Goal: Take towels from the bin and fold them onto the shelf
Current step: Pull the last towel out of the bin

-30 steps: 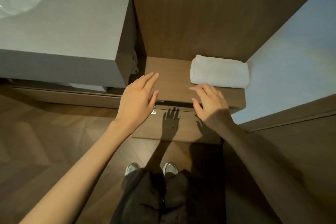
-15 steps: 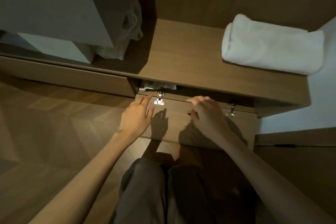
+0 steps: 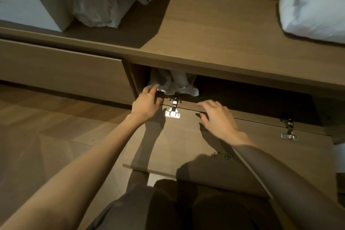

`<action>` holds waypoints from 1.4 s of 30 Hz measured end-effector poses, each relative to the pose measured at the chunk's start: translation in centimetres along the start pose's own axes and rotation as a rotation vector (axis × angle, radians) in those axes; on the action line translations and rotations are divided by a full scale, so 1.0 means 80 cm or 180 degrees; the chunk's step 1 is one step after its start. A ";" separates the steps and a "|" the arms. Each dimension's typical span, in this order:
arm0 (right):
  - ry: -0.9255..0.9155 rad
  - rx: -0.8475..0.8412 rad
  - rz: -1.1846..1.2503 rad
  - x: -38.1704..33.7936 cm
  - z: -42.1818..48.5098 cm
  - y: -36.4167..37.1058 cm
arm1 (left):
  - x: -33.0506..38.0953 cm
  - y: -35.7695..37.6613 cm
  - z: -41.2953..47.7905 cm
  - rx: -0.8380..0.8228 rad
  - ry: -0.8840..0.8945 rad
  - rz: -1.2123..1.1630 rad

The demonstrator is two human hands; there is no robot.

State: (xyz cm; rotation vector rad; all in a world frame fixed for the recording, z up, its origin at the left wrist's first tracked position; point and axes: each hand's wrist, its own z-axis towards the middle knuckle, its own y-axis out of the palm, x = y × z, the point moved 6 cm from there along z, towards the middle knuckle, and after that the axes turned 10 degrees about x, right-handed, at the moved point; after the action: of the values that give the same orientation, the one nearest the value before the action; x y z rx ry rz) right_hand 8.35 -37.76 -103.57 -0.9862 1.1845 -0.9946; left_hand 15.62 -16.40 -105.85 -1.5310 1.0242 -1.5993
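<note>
The folded towel [image 3: 313, 9] at two o'clock is white; the shelf [image 3: 214, 39] under it is mid-brown wood grain. At centre, white cloth [image 3: 175, 84] (greyed by shadow) shows above a silver hinge [image 3: 172, 112]. At nine o'clock, the floor [image 3: 46, 127] is brown herringbone.

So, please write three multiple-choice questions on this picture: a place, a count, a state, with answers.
1. Where does the folded white towel lie?
A. on the floor
B. on the shelf, at its right end
C. inside the plastic bag
2. How many metal hinges show on the flap door?
A. one
B. two
C. four
3. What is the state of the flap door?
A. open, folded down
B. shut
C. taken off
1 B: it rests on the shelf top at the right.
2 B: one hinge is by the left hand, another is further right.
3 A: the compartment and a white cloth inside it show.
</note>
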 end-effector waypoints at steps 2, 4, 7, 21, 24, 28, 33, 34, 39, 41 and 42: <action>-0.0035 0.0042 0.0023 0.004 0.005 0.007 | -0.006 0.018 0.018 0.0069 -0.0077 0.0036; -0.0041 0.0112 0.0035 0.008 0.006 0.009 | -0.013 0.032 0.037 0.0142 -0.0250 -0.0017; -0.0005 0.0227 0.0007 0.016 0.002 0.002 | -0.023 0.047 0.062 0.0130 -0.0462 -0.0081; -0.0119 0.0484 0.0319 -0.008 -0.004 -0.029 | 0.049 -0.004 -0.024 0.0745 0.0745 -0.0904; -0.0109 0.0490 0.0530 -0.022 -0.001 -0.021 | 0.086 -0.031 -0.057 0.0896 0.1307 -0.1100; 0.0205 0.0654 0.0995 -0.023 -0.007 -0.016 | 0.122 -0.048 -0.083 0.0657 0.1281 -0.1896; 0.0381 0.0637 0.1286 0.005 -0.034 -0.025 | 0.145 -0.066 -0.106 0.0332 0.1491 -0.2014; 0.0305 0.0602 0.1231 0.009 -0.038 -0.031 | 0.136 -0.069 -0.103 0.0412 0.1527 -0.1782; -0.0161 0.0778 0.0683 0.025 -0.045 -0.083 | 0.095 -0.068 -0.084 0.0537 0.1844 -0.0391; -0.0391 0.0592 0.0673 0.023 -0.041 -0.099 | 0.100 -0.075 -0.076 0.0469 0.1959 -0.0395; -0.0424 0.0458 0.0800 0.020 -0.038 -0.109 | 0.104 -0.083 -0.071 0.0411 0.1955 -0.0452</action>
State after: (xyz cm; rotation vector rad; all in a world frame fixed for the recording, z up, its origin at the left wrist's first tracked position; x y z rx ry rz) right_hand 4.75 -41.85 -95.95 -0.7567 1.0802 -0.7901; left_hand 9.65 -20.37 -96.12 -1.0585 1.1104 -2.2646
